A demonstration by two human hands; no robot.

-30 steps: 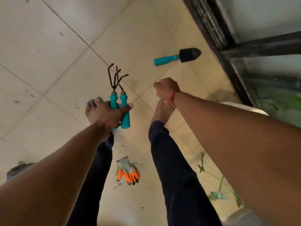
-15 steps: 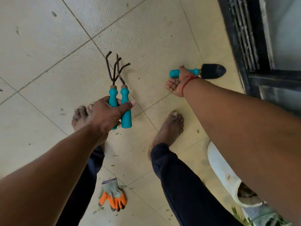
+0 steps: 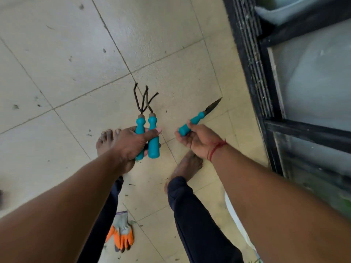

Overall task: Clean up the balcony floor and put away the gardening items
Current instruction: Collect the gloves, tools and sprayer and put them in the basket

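1. Balcony floor [image 3: 72, 54]: pale square tiles flecked with dirt and leaf scraps. Black door track [image 3: 248, 54] runs along the right.
2. Left hand [image 3: 131, 143]: grips two hand rakes [image 3: 151, 130] side by side, clear of the floor, thumb [image 3: 154, 131] clamped across. Teal turned handles, dark bent prongs pointing away.
3. Right hand [image 3: 198, 142]: palm up, fingers [image 3: 185, 138] curled round the butt of a trowel [image 3: 195, 120], held in the air. Teal handle, dark pointed blade seen edge-on.
4. Grey-and-orange glove [image 3: 121, 234]: on the floor between the legs.
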